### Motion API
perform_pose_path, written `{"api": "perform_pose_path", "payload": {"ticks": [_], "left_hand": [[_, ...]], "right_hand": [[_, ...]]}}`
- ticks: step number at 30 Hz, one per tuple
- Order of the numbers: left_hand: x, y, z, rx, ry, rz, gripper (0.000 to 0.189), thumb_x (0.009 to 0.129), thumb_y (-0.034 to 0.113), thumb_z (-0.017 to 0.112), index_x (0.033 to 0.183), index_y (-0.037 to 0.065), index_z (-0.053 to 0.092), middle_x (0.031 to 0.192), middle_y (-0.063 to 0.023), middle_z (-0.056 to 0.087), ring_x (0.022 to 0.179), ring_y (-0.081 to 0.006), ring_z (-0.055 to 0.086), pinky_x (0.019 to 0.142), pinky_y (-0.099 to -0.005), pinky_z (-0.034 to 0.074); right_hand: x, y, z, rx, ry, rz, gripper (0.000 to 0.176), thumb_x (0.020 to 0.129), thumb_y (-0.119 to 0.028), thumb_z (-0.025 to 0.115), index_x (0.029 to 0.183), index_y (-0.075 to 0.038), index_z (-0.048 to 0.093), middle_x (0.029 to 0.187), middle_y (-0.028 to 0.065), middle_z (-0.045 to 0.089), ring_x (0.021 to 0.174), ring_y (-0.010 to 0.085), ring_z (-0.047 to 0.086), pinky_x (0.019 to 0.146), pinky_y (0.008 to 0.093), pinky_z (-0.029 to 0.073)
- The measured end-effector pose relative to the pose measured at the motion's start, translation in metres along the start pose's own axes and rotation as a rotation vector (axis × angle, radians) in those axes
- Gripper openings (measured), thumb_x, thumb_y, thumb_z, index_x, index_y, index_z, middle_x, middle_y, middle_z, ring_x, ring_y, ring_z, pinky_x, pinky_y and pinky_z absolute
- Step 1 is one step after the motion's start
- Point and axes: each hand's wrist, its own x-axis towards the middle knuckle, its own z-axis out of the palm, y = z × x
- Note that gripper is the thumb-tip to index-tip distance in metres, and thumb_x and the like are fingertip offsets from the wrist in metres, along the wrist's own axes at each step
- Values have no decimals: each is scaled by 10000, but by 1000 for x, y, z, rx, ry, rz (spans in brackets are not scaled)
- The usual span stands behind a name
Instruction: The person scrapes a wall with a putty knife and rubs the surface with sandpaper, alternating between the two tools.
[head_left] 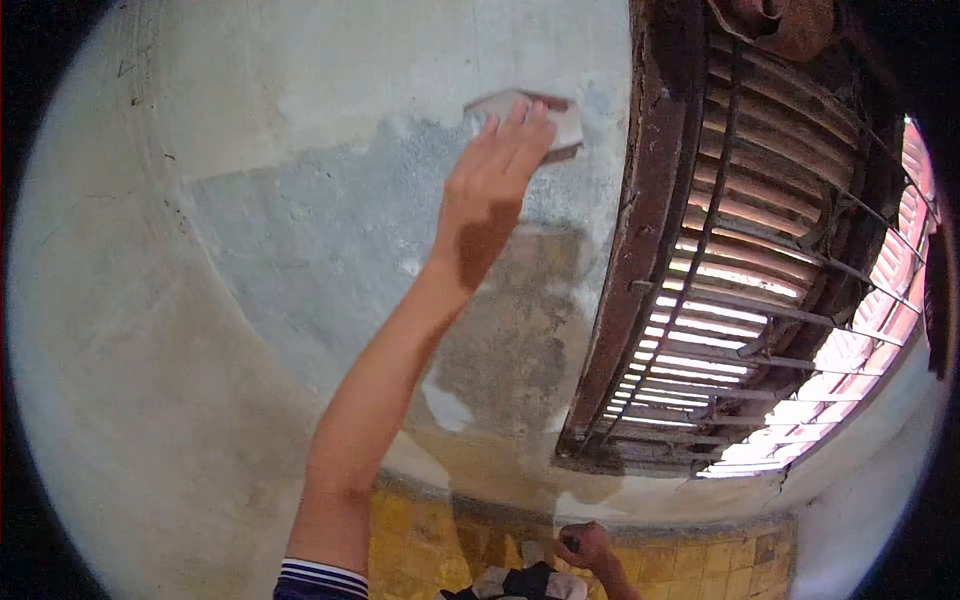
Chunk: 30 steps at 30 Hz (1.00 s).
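A block (pixel 540 120) is gripped against the wall (pixel 150 400) by the left hand (pixel 490 175); the right hand (pixel 585 545) is clenched shut; 1 grey patch (pixel 330 230) is judged worked, most left.

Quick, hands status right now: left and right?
Left hand: fingers laid over a pale block, pressing it to the wall.
Right hand: closed, low down, round a small dark thing, unidentifiable.

Patchy plaster wall (pixel 250 300), louvered window (pixel 740 300), yellow tiles (pixel 700 570)

left hand (pixel 495 175) — holding float (pixel 545 118) against wall (pixel 300 250) | right hand (pixel 587 545) low
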Motion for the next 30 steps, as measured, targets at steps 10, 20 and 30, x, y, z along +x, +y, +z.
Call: {"api": "perform_pose_path", "payload": {"ticks": [10, 20, 30], "left_hand": [[-80, 2, -41, -557, -343, -322, 479, 856, -5, 665, 1320, 104, 634, 1431, -52, 621, 1347, -253, 569, 1036, -385, 551], [-64, 12, 8, 11, -268, -78, 491, 875, 30, 630, 1360, 96, 602, 1425, -74, 620, 1264, -229, 630, 1018, -366, 543], [-415, 174, -145, -728, -732, -1144, 373, 1037, 232, 574, 1395, 127, 596, 1196, -179, 717, 960, -313, 723, 820, -405, 571]], "right_hand": [[-18, 25, 21, -161, 37, -29, 312, 812, -292, 815, 644, -101, 632, 575, 66, 635, 527, 270, 654, 532, 394, 510], [1, 26, 32, -44, 116, -87, 294, 820, -227, 810, 647, -96, 612, 582, 70, 627, 524, 260, 660, 551, 377, 517], [70, -69, -29, 431, -188, -482, 317, 783, -370, 787, 834, -80, 667, 780, 95, 650, 706, 313, 656, 663, 417, 530]]}}
